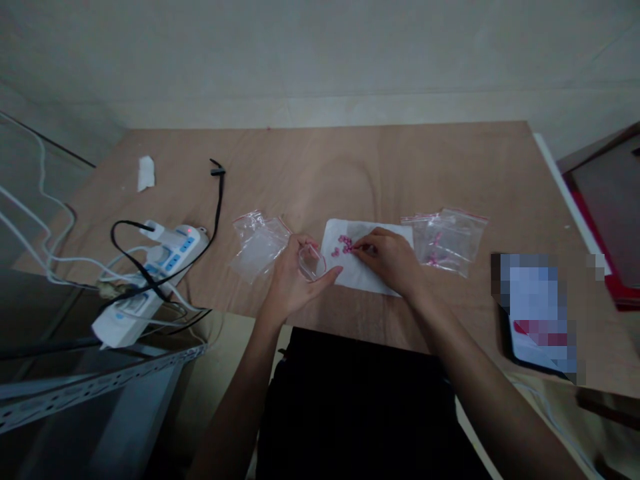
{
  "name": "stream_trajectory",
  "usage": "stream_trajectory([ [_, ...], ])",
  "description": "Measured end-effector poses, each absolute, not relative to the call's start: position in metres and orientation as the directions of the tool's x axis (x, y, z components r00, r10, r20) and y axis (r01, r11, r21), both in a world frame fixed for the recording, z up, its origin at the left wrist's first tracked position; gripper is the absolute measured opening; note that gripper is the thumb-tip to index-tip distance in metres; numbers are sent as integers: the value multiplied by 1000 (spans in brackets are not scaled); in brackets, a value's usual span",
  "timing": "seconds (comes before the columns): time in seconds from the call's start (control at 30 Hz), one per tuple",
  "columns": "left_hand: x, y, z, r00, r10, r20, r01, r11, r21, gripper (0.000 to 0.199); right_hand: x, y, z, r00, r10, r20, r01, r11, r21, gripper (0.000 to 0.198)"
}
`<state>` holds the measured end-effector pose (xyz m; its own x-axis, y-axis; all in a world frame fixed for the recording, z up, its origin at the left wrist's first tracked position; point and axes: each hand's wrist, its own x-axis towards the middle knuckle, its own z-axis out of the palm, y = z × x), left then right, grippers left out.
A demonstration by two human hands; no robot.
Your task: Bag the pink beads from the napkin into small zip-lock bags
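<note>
My left hand [293,277] holds a small clear zip bag [311,261] with its mouth spread apart, at the left edge of a white sheet [367,277]. Small pink bead-like pieces [345,241] lie in a loose cluster on the sheet. Over the right side of that cluster is my right hand [390,257], thumb and fingertips pinched together at the pieces. Whether a piece sits between those fingertips is too small to make out.
Clear zip bags [260,247] lie on the left, and more bags with pink pieces [447,240] on the right. A phone [537,320] rests at the right. On the left are a power strip [150,287], a black cable [220,200] and a white scrap [146,173].
</note>
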<state>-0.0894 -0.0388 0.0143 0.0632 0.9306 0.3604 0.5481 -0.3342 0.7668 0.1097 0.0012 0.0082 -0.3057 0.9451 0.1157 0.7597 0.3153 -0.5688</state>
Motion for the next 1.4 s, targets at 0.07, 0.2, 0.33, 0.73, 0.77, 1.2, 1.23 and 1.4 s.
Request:
stream_trajectory([
  [0.07, -86, -38, 15, 71, 933, 354, 546, -333, 769, 42, 108, -5, 21, -285, 945, 160, 718, 321, -617, 8],
  [0.2, -78, -37, 18, 108, 942, 317, 503, -327, 800, 42, 94, -21, 53, -315, 913, 258, 522, 394, -756, 10],
  [0.33, -74, -35, 20, 152, 941, 301, 439, -337, 833, 47, 82, -29, 65, -473, 844, 254, 493, 492, -718, 14],
  [0.73, -83, -48, 28, 110, 948, 297, 270, -316, 910, 56, 99, -25, 68, -481, 871, 97, 425, 329, -843, 13],
  [0.77, -85, -48, 30, 99, 952, 291, 237, -306, 922, 47, 102, -24, 67, -457, 884, 97, 417, 309, -855, 13],
  [1.2, -85, -46, 41, -168, 978, 120, 104, -103, 989, 23, 104, -28, 46, -156, 986, 61, 176, 88, -980, 13],
  [1.23, -84, -46, 42, -160, 979, 124, 115, -106, 988, 23, 103, -29, 46, -146, 987, 71, 178, 97, -979, 13],
  [1.4, -84, -46, 45, -78, 986, 144, 144, -132, 981, 21, 104, -33, 50, -113, 985, 129, 150, 146, -978, 9],
])
